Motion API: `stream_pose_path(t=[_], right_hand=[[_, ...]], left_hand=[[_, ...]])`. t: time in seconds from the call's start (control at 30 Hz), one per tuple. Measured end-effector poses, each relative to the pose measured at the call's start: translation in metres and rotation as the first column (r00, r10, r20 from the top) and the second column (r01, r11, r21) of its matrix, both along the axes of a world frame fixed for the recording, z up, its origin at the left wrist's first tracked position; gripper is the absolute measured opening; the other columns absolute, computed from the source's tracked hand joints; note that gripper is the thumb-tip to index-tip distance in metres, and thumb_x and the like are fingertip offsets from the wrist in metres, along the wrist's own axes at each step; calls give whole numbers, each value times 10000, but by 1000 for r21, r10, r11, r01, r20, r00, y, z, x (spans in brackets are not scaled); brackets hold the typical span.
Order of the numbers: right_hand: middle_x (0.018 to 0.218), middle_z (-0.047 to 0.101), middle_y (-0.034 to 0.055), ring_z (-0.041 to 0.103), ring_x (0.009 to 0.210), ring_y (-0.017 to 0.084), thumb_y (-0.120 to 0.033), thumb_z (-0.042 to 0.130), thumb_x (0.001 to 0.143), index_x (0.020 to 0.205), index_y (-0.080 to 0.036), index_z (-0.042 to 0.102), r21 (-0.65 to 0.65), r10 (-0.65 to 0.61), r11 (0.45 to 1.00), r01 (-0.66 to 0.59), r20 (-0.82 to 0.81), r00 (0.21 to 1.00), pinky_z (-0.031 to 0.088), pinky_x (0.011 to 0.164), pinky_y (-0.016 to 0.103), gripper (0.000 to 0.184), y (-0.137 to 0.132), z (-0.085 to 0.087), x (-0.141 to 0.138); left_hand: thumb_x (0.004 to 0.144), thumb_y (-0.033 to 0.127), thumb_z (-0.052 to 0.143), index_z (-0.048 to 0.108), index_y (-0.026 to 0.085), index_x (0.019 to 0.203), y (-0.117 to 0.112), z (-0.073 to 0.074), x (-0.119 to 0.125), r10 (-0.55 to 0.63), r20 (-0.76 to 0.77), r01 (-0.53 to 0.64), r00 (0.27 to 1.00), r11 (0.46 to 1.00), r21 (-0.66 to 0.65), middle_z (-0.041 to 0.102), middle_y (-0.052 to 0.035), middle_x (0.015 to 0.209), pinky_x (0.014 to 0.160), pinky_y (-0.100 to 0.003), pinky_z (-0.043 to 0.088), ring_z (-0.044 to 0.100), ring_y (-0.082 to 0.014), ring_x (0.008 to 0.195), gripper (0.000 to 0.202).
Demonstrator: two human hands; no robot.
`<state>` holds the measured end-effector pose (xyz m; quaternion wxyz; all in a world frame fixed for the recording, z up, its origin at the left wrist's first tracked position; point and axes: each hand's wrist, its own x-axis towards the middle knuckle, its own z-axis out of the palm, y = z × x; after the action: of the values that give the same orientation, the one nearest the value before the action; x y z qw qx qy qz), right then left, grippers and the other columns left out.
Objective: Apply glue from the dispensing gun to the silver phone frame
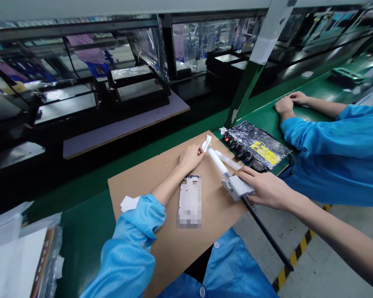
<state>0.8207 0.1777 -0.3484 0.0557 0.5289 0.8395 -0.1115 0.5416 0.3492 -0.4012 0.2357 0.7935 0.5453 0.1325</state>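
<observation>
A: What are the fingers doing?

B: Left hand (191, 158) pinches a white wipe (206, 143) at the nozzle tip; right hand (264, 188) is wrapped around the dispenser (233, 179), which hovers over the board (161, 186).

A: How does it handle?

B: Looks light and stiff; its hose (267, 234) may drag. Best gripped at the grey body, not the thin barrel. The frame (189, 200) lying beside the left wrist looks thin and bendable.

bare cardboard (143, 182) left of the phone frame (189, 200) lies open; control box (256, 145) blocks the right.
</observation>
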Motion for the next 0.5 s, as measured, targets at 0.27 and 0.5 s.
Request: stream_pose_path(t=[0.27, 0.5], right_hand=[[1504, 753, 116, 807, 805, 242, -214, 672, 921, 1372, -242, 670, -53, 62, 997, -60, 36, 997, 501, 658, 365, 452, 6, 3, -6], [1487, 758, 135, 840, 892, 281, -222, 679, 917, 1371, -217, 685, -101, 63, 993, -61, 14, 998, 515, 683, 373, 455, 1, 13, -6]], left_hand=[[1161, 413, 775, 786, 182, 1179, 1, -14, -2, 12, 46, -13, 999, 1000, 24, 800, -77, 1270, 1093, -477, 654, 768, -248, 1192, 231], [1162, 443, 786, 796, 184, 1250, 5, -20, -2, 34, 73, -36, 997, 999, 30, 808, -90, 1309, 1102, -496, 676, 786, -254, 1211, 273]])
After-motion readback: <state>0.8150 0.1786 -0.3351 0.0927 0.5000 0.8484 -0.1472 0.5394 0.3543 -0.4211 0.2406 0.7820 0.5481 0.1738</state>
